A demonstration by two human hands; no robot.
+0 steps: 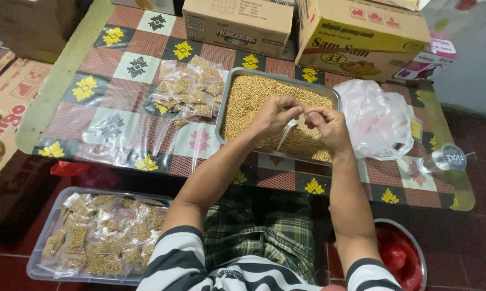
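Striped sleeves and checked cloth on the lap sit closest to the lens, w/ both forearms reaching out over the table (65, 81).

Left hand (275, 114) and right hand (328, 123) meet above the metal tray (228, 91) of small golden grains — fingers of both pinched narrow on a small clear plastic pouch (289, 132), which hangs between them just over the grain.

To do this well, I'd judge: keep the pouch mouth held apart by both pinches, stay over the tray so any spill drops back in, and keep the pouch upright.

Filled packets (186, 89) lie left of the tray; a clear bin of packets (100, 237) sits on the floor, bottom left. Crumpled clear bag (377, 118) to the right; cardboard boxes (307, 27) at the back.
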